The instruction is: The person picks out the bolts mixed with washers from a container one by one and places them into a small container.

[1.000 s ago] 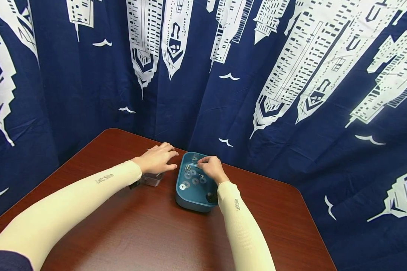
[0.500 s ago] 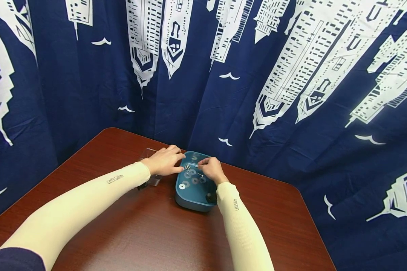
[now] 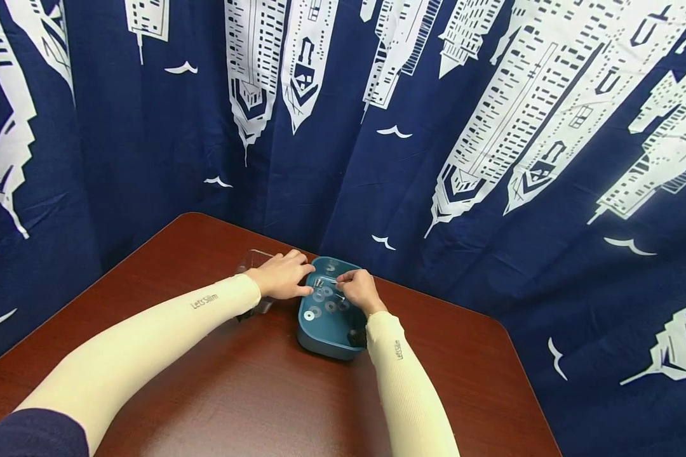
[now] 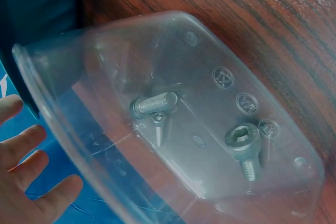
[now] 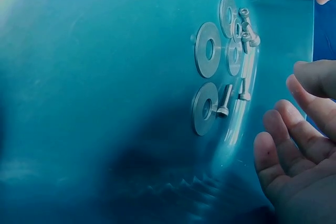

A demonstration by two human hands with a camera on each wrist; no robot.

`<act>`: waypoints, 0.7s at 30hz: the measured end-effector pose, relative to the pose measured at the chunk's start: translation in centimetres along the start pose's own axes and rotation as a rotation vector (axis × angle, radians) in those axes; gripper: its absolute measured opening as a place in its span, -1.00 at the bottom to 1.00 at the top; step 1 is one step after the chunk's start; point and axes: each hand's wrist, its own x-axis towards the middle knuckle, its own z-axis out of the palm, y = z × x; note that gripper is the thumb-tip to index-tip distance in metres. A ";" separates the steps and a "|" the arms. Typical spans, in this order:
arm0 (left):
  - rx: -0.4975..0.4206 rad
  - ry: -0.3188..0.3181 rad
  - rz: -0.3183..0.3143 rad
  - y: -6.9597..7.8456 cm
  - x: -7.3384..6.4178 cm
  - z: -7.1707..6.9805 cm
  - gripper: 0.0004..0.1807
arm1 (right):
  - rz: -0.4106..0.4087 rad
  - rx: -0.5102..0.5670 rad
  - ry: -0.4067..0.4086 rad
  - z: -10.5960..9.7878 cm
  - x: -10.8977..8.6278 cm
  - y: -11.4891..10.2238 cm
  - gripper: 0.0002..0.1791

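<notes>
My left hand (image 3: pixel 282 275) reaches over a clear plastic container (image 4: pixel 210 51), its fingertips beside the left rim of a blue bin (image 3: pixel 327 348). Its fingers are spread loosely, with nothing between them in the left wrist view. Inside the clear container lie a large socket-head bolt (image 4: pixel 244 142), another thick bolt (image 4: pixel 157 103) and a smaller screw (image 4: pixel 159 132). Over the far right part of the bin is my right hand (image 3: pixel 359 289), fingers relaxed and slightly bent, thumb near the index finger. Nothing shows in its fingers. Several flat washers (image 5: pixel 208 69) and small socket-head screws (image 5: pixel 224 103) lie on the bin floor.
Both containers stand near the far edge of a reddish-brown wooden table (image 3: pixel 251 393). Behind it hangs a dark blue curtain (image 3: pixel 343 178) printed with white buildings. A black wrist camera (image 3: pixel 357 337) under my right wrist overlaps the bin.
My left hand has moved right, from above the clear container to the blue bin's left rim. My right hand stays over the bin, almost still. The head view has shifted slightly.
</notes>
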 end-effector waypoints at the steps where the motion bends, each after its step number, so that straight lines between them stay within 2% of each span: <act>1: 0.001 -0.003 -0.005 0.0 0.0 0.0 -0.31 | -0.003 0.002 0.001 0.0 0.0 0.0 -0.86; 7: 0.002 -0.020 0.004 0.0 -0.1 0.2 -0.31 | 0.010 0.015 0.006 0.6 -0.3 0.5 -0.86; 13: 0.015 -0.019 0.023 0.1 0.0 0.4 -0.31 | 0.014 -0.034 -0.001 1.1 -0.4 1.0 -0.81; 21: 0.021 -0.006 0.003 -0.5 -0.5 0.2 -0.32 | 0.018 -0.129 -0.014 1.8 0.0 0.5 -0.83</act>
